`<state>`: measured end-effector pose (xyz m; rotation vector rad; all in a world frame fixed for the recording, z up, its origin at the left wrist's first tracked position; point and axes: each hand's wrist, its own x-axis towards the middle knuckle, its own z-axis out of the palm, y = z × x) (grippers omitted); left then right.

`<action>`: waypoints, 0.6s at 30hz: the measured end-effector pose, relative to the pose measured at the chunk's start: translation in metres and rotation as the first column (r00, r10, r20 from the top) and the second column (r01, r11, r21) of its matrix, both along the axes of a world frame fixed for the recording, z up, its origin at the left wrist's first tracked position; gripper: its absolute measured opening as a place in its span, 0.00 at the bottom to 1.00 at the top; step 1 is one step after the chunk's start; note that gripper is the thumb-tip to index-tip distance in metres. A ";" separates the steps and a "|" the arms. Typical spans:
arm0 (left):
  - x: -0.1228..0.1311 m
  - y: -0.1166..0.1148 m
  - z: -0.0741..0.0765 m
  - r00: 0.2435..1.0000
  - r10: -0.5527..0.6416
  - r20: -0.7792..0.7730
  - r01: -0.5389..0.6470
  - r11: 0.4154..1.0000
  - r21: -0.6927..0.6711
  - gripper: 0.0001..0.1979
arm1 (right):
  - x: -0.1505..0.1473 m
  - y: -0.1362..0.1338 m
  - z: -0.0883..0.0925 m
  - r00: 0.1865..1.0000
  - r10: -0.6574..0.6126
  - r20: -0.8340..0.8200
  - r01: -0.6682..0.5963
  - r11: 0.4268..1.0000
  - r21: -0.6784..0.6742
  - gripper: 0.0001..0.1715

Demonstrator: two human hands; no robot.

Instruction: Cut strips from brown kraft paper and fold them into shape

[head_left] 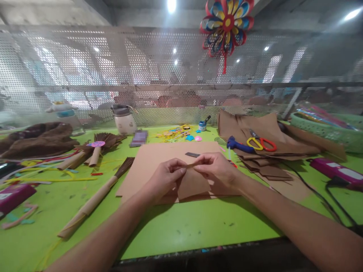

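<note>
Lamps [171,5] burn in the grey ceiling above a lime-green, smudged table [159,230], whose far edge meets a pale perforated screen [113,68]. A red, blue and yellow paper flower [227,22] hangs before the screen. Flat brown cardboard sheets [153,162] lie at the table's middle, and over their near part the left hand [170,173] and right hand [217,168] hold a small piece of brown paper [194,185]. The fingers of each hand pinch its narrow upper edge, the two hands nearly meeting.

Plain green surface runs from the sheets to the table's dark near edge, giving the forearms room. Toward the left edge, a long rolled-paper stick [90,204] with a dark frayed end slants beside the left forearm. Toward the right edge, folded brown paper [266,132] is heaped up, with red-and-yellow-handled scissors [265,144] on top, and a black cable [314,190] trails nearer.

I can't tell how the far-side fingers sit behind the paper. A dark flat strip [193,154] lies just beyond the right hand. Blocky blur hides a purplish object [138,138], a magenta box [17,198] is cut off at left, and shapes behind the screen stay indistinct.
</note>
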<state>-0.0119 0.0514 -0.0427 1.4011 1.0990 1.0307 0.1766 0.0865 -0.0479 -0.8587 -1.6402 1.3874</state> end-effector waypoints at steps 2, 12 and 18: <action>0.000 -0.001 0.003 0.998 -0.010 0.057 0.010 1.000 -0.010 0.13 | -0.001 -0.001 0.000 0.999 -0.034 -0.039 0.033 0.999 -0.028 0.11; 0.000 0.000 -0.004 0.958 -0.028 0.284 0.039 0.999 -0.033 0.11 | -0.001 0.004 -0.007 0.968 -0.146 -0.203 0.104 0.973 -0.206 0.06; 0.000 -0.004 0.001 0.938 -0.043 0.345 0.077 0.993 -0.086 0.10 | 0.000 -0.002 -0.003 0.974 -0.102 -0.202 0.063 0.980 -0.190 0.04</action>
